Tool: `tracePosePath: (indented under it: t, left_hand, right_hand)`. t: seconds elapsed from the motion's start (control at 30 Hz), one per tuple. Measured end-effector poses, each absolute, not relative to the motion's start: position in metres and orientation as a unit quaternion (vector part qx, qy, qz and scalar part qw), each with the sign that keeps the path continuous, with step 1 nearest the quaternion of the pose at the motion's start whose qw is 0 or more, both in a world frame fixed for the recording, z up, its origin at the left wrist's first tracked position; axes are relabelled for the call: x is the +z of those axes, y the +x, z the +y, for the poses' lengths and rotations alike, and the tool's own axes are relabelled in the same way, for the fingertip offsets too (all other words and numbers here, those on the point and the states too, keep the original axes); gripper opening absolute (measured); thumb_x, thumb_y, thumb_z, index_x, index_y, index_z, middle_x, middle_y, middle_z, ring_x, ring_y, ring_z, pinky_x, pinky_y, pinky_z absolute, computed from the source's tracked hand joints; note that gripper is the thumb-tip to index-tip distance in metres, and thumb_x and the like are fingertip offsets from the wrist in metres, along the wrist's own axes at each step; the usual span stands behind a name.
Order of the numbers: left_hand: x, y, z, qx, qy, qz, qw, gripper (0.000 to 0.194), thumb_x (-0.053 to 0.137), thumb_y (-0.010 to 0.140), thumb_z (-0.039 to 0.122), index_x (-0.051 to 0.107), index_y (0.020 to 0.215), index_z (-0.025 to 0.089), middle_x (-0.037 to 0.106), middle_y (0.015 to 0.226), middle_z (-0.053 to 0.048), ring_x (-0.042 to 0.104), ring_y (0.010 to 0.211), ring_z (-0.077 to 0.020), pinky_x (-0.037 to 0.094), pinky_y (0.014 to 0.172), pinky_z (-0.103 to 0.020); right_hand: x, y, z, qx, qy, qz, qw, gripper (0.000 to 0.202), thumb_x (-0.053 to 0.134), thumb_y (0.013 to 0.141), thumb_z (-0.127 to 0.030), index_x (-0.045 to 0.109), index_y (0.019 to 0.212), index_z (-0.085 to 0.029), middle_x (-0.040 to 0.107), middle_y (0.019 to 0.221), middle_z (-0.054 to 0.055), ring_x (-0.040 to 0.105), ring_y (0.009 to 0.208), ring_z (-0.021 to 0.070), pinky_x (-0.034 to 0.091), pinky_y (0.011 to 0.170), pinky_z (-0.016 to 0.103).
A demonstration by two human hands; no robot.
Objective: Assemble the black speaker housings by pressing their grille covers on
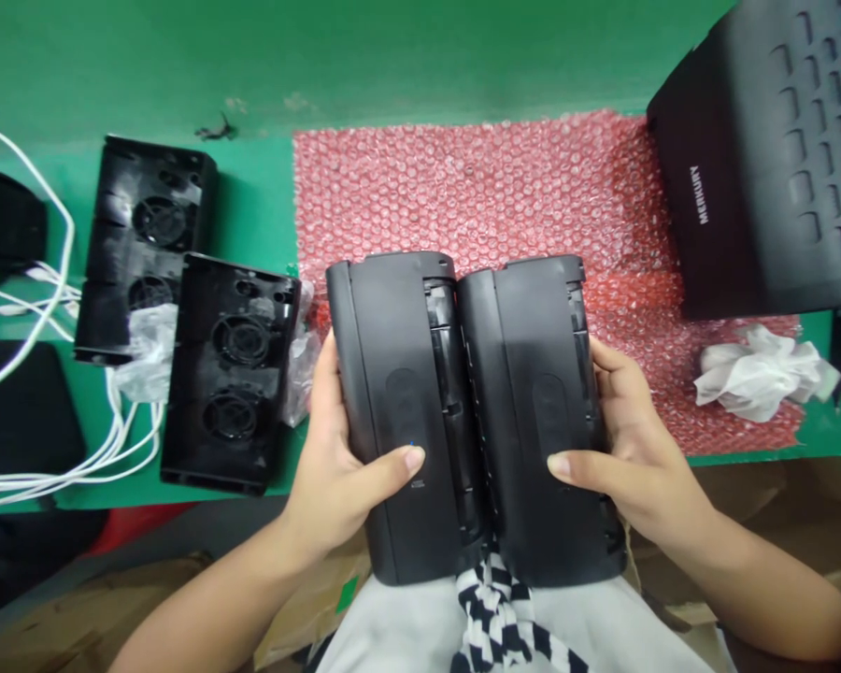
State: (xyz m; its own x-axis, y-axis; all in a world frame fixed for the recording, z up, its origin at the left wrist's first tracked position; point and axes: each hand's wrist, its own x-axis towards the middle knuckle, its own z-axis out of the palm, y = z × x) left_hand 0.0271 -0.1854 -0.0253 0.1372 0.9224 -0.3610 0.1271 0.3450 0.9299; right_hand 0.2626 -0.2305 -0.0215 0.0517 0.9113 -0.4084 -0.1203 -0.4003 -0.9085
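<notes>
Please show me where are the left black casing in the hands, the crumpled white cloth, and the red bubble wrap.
left black casing (392,411), head view, on its smooth front face.
crumpled white cloth (761,369), head view, on its middle folds.
red bubble wrap (477,187), head view, on a bare part of it.

Large black case cut off at right edge, white cables running off left, fingers behind housings hidden

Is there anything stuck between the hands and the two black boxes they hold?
Nothing visible. The left hand grips the left black casing directly, thumb on its face. The right hand grips the right black casing the same way. The two casings touch side by side, with nothing between them.
</notes>
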Motion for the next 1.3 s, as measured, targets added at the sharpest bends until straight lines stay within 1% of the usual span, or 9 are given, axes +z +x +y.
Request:
tracePosePath:
  t: [0.27,0.37,0.43,0.53,0.7,0.83,0.93,1.17,1.3]
  left_hand:
    - [-0.032,0.026,-0.187,0.347,0.51,0.546,0.566,0.11,0.081,0.066,0.038,0.015,0.152,0.023,0.036,0.152,-0.011,0.04,0.136,-0.0334,0.031,0.116,-0.05]
    - [-0.034,0.025,-0.186,0.341,0.524,0.539,0.564,0.109,0.079,0.068,0.039,0.012,0.153,0.023,0.037,0.152,-0.011,0.042,0.135,-0.033,0.035,0.113,-0.05]
    - [-0.036,0.023,-0.185,0.338,0.535,0.534,0.561,0.108,0.078,0.069,0.04,0.012,0.153,0.023,0.038,0.151,-0.012,0.045,0.133,-0.0334,0.038,0.111,-0.051]
    - [-0.039,0.021,-0.185,0.325,0.566,0.523,0.548,0.108,0.075,0.073,0.043,0.005,0.153,0.026,0.029,0.156,-0.012,0.04,0.137,-0.0341,0.036,0.112,-0.053]
    - [-0.036,0.025,-0.188,0.31,0.685,0.502,0.426,0.095,0.065,0.083,0.039,0.0,0.153,0.033,-0.005,0.163,-0.005,-0.002,0.149,-0.0328,0.011,0.119,-0.055]
    - [-0.021,0.045,-0.187,0.301,0.758,0.462,0.349,0.073,0.062,0.084,0.035,0.028,0.148,0.027,0.0,0.162,-0.011,-0.001,0.148,-0.0355,0.008,0.117,-0.06]
    - [-0.009,0.061,-0.187,0.259,0.795,0.442,0.325,0.053,0.06,0.084,0.031,0.048,0.134,0.022,-0.002,0.162,-0.014,-0.002,0.148,-0.0383,0.006,0.115,-0.064]
    - [-0.007,0.077,-0.188,0.215,0.827,0.397,0.334,0.043,0.05,0.09,0.025,0.048,0.133,0.023,0.02,0.159,-0.014,0.011,0.148,-0.033,0.019,0.113,-0.064]
    - [-0.013,0.084,-0.188,0.178,0.866,0.354,0.305,0.043,0.05,0.091,0.026,0.049,0.134,0.024,0.025,0.157,-0.015,0.015,0.147,-0.0354,0.022,0.111,-0.065]
  right_hand:
    - [-0.029,0.264,-0.234,0.557,-0.577,-0.416,0.429,0.078,0.073,0.076,-0.039,0.031,0.141,-0.026,0.042,0.142,0.008,0.043,0.131,0.0282,0.041,0.11,0.046]
    - [-0.029,0.263,-0.234,0.441,-0.582,-0.56,0.391,0.094,0.069,0.079,-0.048,0.012,0.151,-0.029,0.021,0.155,0.008,0.021,0.144,0.0336,0.023,0.118,0.055]
    - [-0.026,0.264,-0.234,0.347,-0.579,-0.658,0.334,0.113,0.074,0.072,-0.059,-0.001,0.153,-0.033,0.001,0.159,0.005,0.001,0.147,0.0393,0.007,0.118,0.063]
    - [-0.021,0.274,-0.235,0.337,-0.576,-0.705,0.239,0.123,0.076,0.063,-0.067,-0.002,0.153,-0.037,-0.013,0.159,0.003,-0.008,0.146,0.043,0.004,0.114,0.068]
    - [-0.015,0.311,-0.249,0.478,-0.596,-0.614,0.198,0.09,0.07,0.079,-0.055,0.017,0.15,-0.045,-0.002,0.161,-0.003,-0.004,0.148,0.036,0.015,0.115,0.064]
    - [-0.015,0.336,-0.263,0.497,-0.617,-0.557,0.252,0.066,0.066,0.086,-0.043,0.035,0.144,-0.045,0.022,0.158,-0.006,0.011,0.148,0.0298,0.01,0.12,0.056]
    - [-0.016,0.338,-0.27,0.501,-0.643,-0.475,0.331,0.057,0.057,0.091,-0.043,0.037,0.145,-0.04,0.036,0.153,-0.004,0.026,0.144,0.0257,0.013,0.122,0.05]
    - [-0.022,0.326,-0.271,0.543,-0.607,-0.392,0.428,0.065,0.04,0.093,-0.06,0.026,0.15,-0.032,0.023,0.158,-0.002,0.02,0.147,0.0239,0.019,0.122,0.044]
    - [-0.029,0.334,-0.266,0.528,-0.626,-0.392,0.419,0.099,0.064,0.08,-0.059,0.004,0.153,-0.028,0.029,0.156,0.007,0.032,0.142,0.0262,0.028,0.118,0.046]
